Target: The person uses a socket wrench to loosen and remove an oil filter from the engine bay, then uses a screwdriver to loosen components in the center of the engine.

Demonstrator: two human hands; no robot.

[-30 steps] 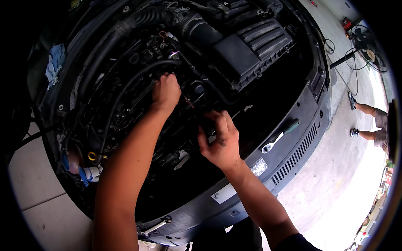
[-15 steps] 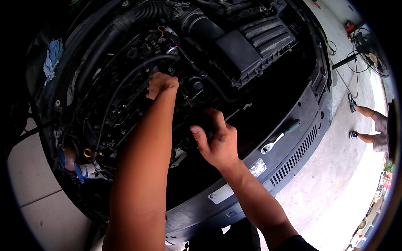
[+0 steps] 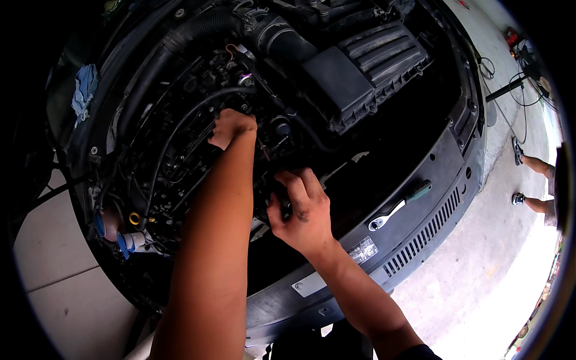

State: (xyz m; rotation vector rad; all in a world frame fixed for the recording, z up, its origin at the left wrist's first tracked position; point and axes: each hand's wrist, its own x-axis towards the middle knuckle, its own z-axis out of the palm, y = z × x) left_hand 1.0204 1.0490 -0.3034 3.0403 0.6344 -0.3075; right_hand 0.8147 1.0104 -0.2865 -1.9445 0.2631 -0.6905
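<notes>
My left hand (image 3: 231, 127) reaches deep into the car's engine bay, closed in a fist against the engine (image 3: 180, 138). Its fingers curl down out of sight, so whatever they hold is hidden. Nearer to me, my right hand (image 3: 302, 210) is bent over the front side of the engine. Its fingers and thumb curl round a dark spot, and I cannot make out what lies between them. A dark smudge marks the back of this hand. Beyond it sits a round black part (image 3: 281, 127) with a thin rod beside it. A black hose (image 3: 198, 103) arches just past my left hand.
A ratchet (image 3: 389, 215) with a green handle lies on the front panel (image 3: 432, 174). The black air filter box (image 3: 366, 72) fills the far right of the bay. Left are a blue cloth (image 3: 85, 90), a yellow ring (image 3: 134, 218) and a blue cap (image 3: 125, 245). A person's legs (image 3: 537, 165) show at right.
My right hand has shifted slightly left and down, its fingers curling in more toward the thumb. My left hand stays at the same spot on the engine. The view has tilted a little.
</notes>
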